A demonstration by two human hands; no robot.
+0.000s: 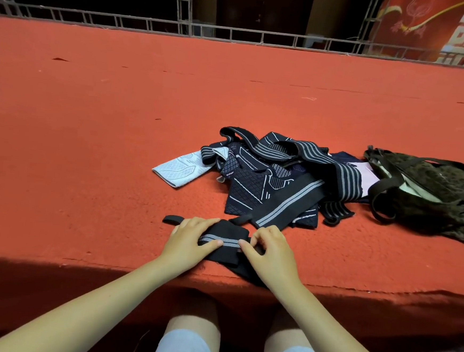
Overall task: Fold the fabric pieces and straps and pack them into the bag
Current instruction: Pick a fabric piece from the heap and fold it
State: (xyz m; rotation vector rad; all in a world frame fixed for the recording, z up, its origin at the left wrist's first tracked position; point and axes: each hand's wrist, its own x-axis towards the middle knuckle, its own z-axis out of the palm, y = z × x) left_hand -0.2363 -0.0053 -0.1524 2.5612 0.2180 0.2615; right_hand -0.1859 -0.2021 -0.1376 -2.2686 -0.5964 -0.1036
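Observation:
A black strap with grey stripes point(224, 237) lies partly folded near the front edge of the red carpeted platform point(89, 137). My left hand point(192, 238) rests on its left part, fingers laid over the fabric and thumb against the stripes. My right hand point(269, 248) pinches the strap's right end with curled fingers. Behind them sits a heap of dark patterned fabric pieces and striped straps point(278, 176), with a light blue piece point(182, 169) at its left. A dark mottled bag point(429, 191) lies open to the right of the heap.
The platform's front edge point(355, 289) runs just below my hands, with my knees beneath it. A metal truss railing point(181, 27) lines the far edge. A red banner point(442, 28) hangs at the back right.

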